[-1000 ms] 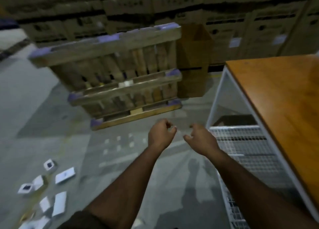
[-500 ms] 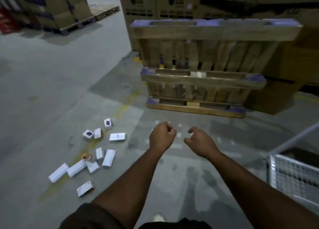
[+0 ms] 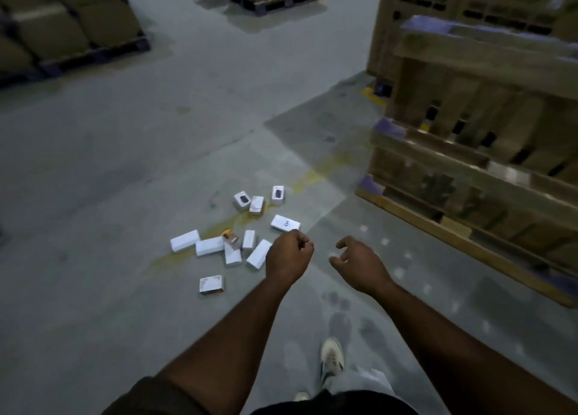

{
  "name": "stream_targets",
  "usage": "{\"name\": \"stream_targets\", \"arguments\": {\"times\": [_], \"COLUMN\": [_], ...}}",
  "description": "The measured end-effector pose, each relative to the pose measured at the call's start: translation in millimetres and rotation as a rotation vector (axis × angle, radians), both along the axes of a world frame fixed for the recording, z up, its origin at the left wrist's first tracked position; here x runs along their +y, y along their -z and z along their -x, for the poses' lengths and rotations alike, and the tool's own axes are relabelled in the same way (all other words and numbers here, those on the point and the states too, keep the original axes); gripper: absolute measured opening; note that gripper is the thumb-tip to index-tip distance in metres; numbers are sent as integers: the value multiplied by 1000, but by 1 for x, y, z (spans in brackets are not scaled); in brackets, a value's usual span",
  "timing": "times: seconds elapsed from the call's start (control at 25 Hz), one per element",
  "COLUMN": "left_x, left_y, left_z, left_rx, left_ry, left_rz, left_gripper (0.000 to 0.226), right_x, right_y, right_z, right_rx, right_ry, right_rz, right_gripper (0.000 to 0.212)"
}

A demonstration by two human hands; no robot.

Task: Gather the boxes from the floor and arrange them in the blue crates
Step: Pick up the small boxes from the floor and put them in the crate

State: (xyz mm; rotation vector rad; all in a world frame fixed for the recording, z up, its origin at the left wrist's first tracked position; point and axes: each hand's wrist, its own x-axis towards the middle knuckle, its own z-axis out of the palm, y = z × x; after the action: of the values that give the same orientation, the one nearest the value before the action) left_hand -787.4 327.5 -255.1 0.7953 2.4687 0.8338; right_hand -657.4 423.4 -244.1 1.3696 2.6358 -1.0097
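I am looking down at a scatter of small white boxes (image 3: 233, 238) lying on the grey floor (image 3: 93, 170), just ahead of me and a little to my left. Both arms are reaching out in front of me. My left hand (image 3: 289, 255) is hanging with fingers curled into a loose fist, holding nothing; my right hand (image 3: 359, 264) is hanging with fingers loosely bent, also holding nothing. Neither is touching a box yet.

The boxes are looking like light retail cartons: stiff card, flat faces, square edges, probably smooth. Most are lying flat, a few are overlapping in the middle cluster, one (image 3: 211, 284) is sitting apart nearest me. I am judging each light enough for one hand, taken across the narrow width, thumb on one long side and fingers on the other. Stacking several may let them slide.

A wooden pallet (image 3: 469, 152) is leaning to my right. No blue crates are showing in this view.
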Motion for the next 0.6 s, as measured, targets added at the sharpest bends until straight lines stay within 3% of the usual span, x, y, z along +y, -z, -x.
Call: {"name": "stream_targets", "arguments": {"times": [0.32, 0.6], "left_x": [-30, -64], "left_y": [2, 39], "left_z": [101, 167], "left_rx": [19, -64], "left_ry": [-352, -503], "left_rz": [31, 52], "left_gripper": [14, 15], "right_x": [13, 4], "right_y": [21, 43], "right_z": [142, 225], "right_rx": [1, -63], "right_ry": [-339, -430], "right_rz": [89, 119], "right_gripper": [39, 39]}}
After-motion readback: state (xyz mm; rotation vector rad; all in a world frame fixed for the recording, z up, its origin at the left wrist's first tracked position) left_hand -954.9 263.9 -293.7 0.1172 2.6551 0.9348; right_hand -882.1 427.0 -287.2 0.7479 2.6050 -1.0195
